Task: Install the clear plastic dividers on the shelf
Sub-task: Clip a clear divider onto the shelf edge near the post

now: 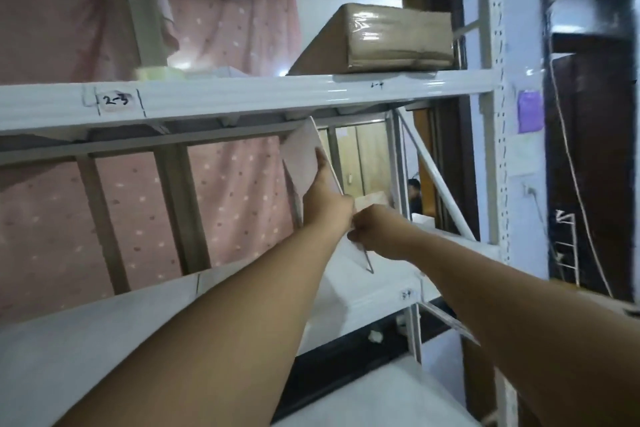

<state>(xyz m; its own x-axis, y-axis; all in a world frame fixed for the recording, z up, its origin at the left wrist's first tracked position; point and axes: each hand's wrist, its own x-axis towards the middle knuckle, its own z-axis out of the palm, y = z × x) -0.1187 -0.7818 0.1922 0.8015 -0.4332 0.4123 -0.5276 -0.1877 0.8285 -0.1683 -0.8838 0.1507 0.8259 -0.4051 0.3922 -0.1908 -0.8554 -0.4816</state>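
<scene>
A white metal shelf [242, 97] fills the view, its upper beam running from the left edge to a perforated upright [491, 80] on the right. Behind it hangs a pink dotted curtain [235, 184]. On the upper level, toward the right, lies a cardboard box [388, 38] wrapped in clear tape, tilted with its near end by the upright. A handwritten label [114, 101] reading "2-3" sits on the beam at left.

Both bare forearms reach up and in from the bottom of the view into the bay between the two levels. There a clear plastic divider [304, 152] stands roughly upright but tilted, its top edge touching the underside of the upper beam and its lower corner just above the lower shelf board [391, 267]. The left hand [327, 199] lies flat against the divider's side, fingers extended upward. The right hand [372, 229], just beside it, is closed around the divider's lower near edge.
</scene>
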